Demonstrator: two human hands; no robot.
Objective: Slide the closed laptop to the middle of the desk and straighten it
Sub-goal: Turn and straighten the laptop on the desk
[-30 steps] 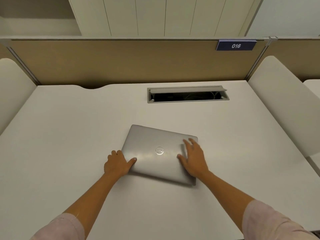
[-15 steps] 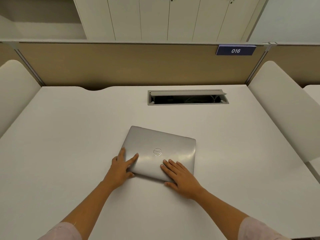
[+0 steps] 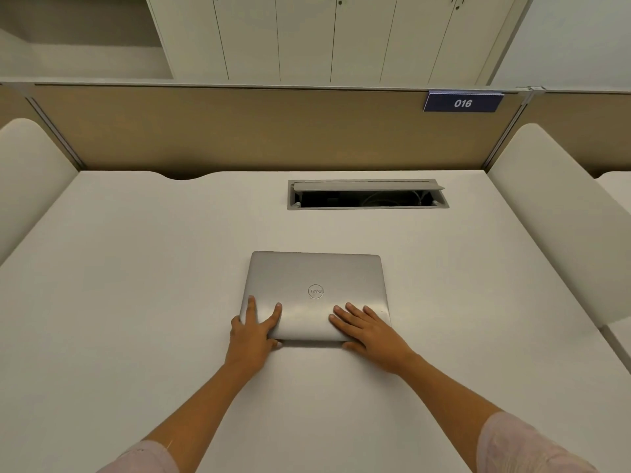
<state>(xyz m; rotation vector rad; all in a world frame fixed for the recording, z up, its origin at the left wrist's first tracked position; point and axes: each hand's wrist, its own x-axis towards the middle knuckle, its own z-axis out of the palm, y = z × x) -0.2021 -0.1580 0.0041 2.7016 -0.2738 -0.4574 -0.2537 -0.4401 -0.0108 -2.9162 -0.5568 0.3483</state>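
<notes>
Now both hands, left (image 3: 254, 331) and right (image 3: 370, 331), lie flat and open on the closed laptop (image 3: 316, 288), squared mid-desk (image 3: 136, 302); uneven pressure could skew it.

The white desk (image 3: 136, 302) carried a closed silver laptop (image 3: 316, 285) near its middle, edges square to the desk's front; a grey cable hatch (image 3: 367, 194) was set into it farther back, slightly right

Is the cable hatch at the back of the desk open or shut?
Open. The cable hatch has its grey flap raised along the far edge, leaving a dark opening with pale cables visible inside.
</notes>
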